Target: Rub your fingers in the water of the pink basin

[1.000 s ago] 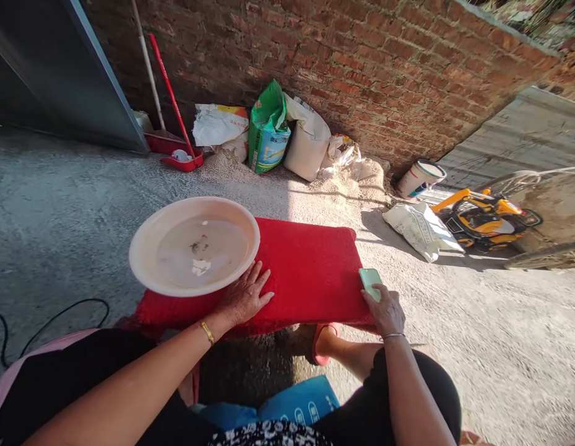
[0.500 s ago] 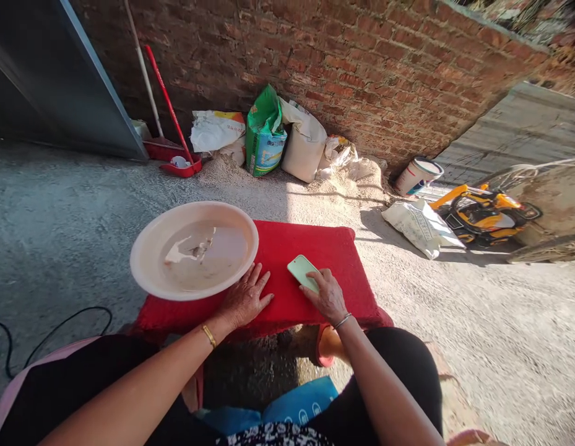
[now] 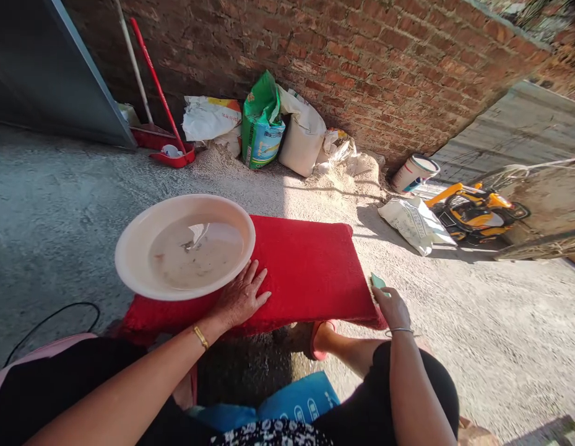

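Note:
A red mat (image 3: pixel 310 272) lies on the concrete ground in front of me. A cream plastic basin (image 3: pixel 143 248) holding murky water rests on its left end. My left hand (image 3: pixel 241 296) lies flat, fingers spread, on the mat right beside the basin's near rim. My right hand (image 3: pixel 393 308) is at the mat's right near corner, closed on a pale green scrub brush (image 3: pixel 377 282) that touches the mat's right edge. A gold bangle circles my left wrist and a thin silver one my right.
Sacks (image 3: pixel 262 127) and spilled sand sit against the brick wall (image 3: pixel 361 62). A red dustpan (image 3: pixel 169 155) with broom handles leans at the left. A white bucket (image 3: pixel 415 174), a white bag (image 3: pixel 412 223) and a yellow toy vehicle (image 3: pixel 475 210) lie at right. A black cable (image 3: pixel 50 319) runs at left.
My right hand swept the green brush from the mat's right edge to its middle, then back to the right near corner. The left hand stayed put; water in the basin sloshed.

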Demonstrator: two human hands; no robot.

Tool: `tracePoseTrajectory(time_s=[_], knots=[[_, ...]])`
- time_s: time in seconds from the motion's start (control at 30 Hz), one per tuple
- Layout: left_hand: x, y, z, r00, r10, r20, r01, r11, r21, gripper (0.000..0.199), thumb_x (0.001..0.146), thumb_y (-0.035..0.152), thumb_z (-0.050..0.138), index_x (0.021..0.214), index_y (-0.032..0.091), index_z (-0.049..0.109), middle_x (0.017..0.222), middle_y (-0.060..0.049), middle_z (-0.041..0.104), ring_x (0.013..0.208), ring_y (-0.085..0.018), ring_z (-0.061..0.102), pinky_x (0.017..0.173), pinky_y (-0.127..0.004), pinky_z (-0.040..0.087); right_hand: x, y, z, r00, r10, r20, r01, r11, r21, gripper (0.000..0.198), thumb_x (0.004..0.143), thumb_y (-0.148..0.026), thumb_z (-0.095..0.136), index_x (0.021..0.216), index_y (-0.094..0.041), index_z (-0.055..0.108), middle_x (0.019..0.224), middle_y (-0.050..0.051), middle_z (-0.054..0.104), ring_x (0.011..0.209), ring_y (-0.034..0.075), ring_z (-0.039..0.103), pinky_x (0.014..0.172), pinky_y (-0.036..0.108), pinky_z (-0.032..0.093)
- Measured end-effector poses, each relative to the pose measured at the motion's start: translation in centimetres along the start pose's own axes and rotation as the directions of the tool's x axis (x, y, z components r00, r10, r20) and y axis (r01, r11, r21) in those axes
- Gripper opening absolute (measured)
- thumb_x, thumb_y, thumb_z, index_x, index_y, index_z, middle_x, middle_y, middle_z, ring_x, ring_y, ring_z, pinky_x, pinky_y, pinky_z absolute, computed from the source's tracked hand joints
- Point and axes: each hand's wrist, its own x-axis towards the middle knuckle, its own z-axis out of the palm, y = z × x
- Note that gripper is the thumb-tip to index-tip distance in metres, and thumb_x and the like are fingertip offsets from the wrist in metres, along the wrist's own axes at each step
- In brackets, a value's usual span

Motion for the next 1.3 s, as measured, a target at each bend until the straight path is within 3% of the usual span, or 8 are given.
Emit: tracePoseTrajectory(time_s=[0.13, 0.27, 0.4, 0.5, 0.67, 0.73, 1.0, 1.3], knots=[[0.1, 0.1, -0.1, 1.0, -0.008, -0.001, 0.008, 1.0, -0.005, 0.055, 0.085, 0.045, 0.053, 0.132, 0.016, 0.053, 0.145, -0.017, 0.04, 0.136, -0.034, 0.033, 0.11, -0.049, 0.031, -0.3, -1.0, -0.9, 0.997, 0.071, -0.032, -0.066, 0.989, 0.135, 0.047, 0.079, -0.058, 0.052, 0.105, -0.022, 0.065, 0.091, 0.01, 0.062, 0.083, 0.023, 0.058, 0.072, 0.033, 0.04], [0.0, 0.0, -0.1, 1.0, -0.005, 0.007, 0.005, 1.0, 0.008, 0.056, 0.086, 0.045, 0.053, 0.133, 0.015, 0.052, 0.145, -0.018, 0.039, 0.136, -0.034, 0.032, 0.109, -0.048, 0.032, -3.2, -7.3, 0.6, 0.973, -0.2, -0.117, 0.227, 0.925, 0.304, 0.052, 0.077, -0.064, 0.051, 0.105, -0.022, 0.063, 0.091, 0.007, 0.057, 0.085, 0.022, 0.056, 0.074, 0.033, 0.043], [-0.1, -0.2, 0.2, 1.0, 0.002, 0.007, -0.002, 1.0, 0.021, 0.055, 0.087, 0.047, 0.051, 0.133, 0.016, 0.052, 0.146, -0.018, 0.038, 0.136, -0.033, 0.032, 0.109, -0.048, 0.031, -8.3, -13.9, 3.3, 0.749, -0.661, -0.058, 0.642, 0.7, 0.313, 0.038, 0.083, -0.053, 0.055, 0.107, -0.024, 0.062, 0.101, 0.006, 0.054, 0.087, 0.018, 0.056, 0.073, 0.028, 0.045], [-0.1, -0.3, 0.3, 1.0, 0.0, 0.002, 0.0, 1.0, 0.01, 0.055, 0.088, 0.047, 0.05, 0.133, 0.016, 0.051, 0.146, -0.018, 0.037, 0.137, -0.033, 0.031, 0.109, -0.049, 0.032, -9.5, -15.6, 3.7, 0.602, -0.799, 0.007, 0.781, 0.591, 0.201, 0.035, 0.083, -0.047, 0.06, 0.111, -0.027, 0.062, 0.109, 0.006, 0.053, 0.093, 0.019, 0.055, 0.079, 0.028, 0.045], [-0.2, -0.2, 0.4, 1.0, -0.008, 0.014, 0.008, 1.0, -0.016, 0.056, 0.087, 0.046, 0.052, 0.135, 0.016, 0.049, 0.146, -0.018, 0.037, 0.136, -0.033, 0.032, 0.109, -0.048, 0.032, -4.6, -13.1, 1.3, 0.908, -0.415, 0.057, 0.414, 0.91, 0.025, 0.04, 0.084, -0.049, 0.057, 0.117, -0.025, 0.059, 0.105, 0.007, 0.051, 0.087, 0.02, 0.057, 0.071, 0.03, 0.045], [-0.2, -0.1, 0.5, 1.0, -0.014, 0.023, 0.015, 1.0, -0.015, 0.057, 0.087, 0.046, 0.051, 0.135, 0.016, 0.049, 0.146, -0.019, 0.036, 0.136, -0.033, 0.033, 0.109, -0.048, 0.033, -3.1, -12.8, 0.8, 0.972, -0.236, 0.016, 0.235, 0.971, 0.039, 0.042, 0.085, -0.051, 0.056, 0.118, -0.025, 0.058, 0.105, 0.008, 0.051, 0.089, 0.021, 0.057, 0.073, 0.032, 0.045], [-0.3, -0.1, 1.0, 0.999, -0.032, 0.023, 0.032, 0.999, -0.039, 0.058, 0.086, 0.047, 0.053, 0.135, 0.017, 0.049, 0.147, -0.017, 0.035, 0.136, -0.033, 0.032, 0.111, -0.048, 0.03, -5.2, -16.8, 3.9, 0.878, -0.479, 0.005, 0.476, 0.874, 0.095, 0.038, 0.085, -0.043, 0.056, 0.119, -0.025, 0.058, 0.11, 0.009, 0.049, 0.102, 0.023, 0.054, 0.081, 0.032, 0.045], [-1.1, 0.4, 0.0, 0.988, 0.022, 0.155, 0.0, 0.99, -0.14, 0.067, 0.081, 0.058, 0.055, 0.139, 0.026, 0.043, 0.153, -0.013, 0.026, 0.141, -0.035, 0.019, 0.111, -0.058, 0.021, 0.1, -15.4, 0.2, 0.962, -0.248, 0.115, 0.255, 0.965, -0.054, 0.048, 0.087, -0.051, 0.052, 0.126, -0.022, 0.054, 0.109, 0.013, 0.053, 0.092, 0.024, 0.061, 0.08, 0.034, 0.045]])
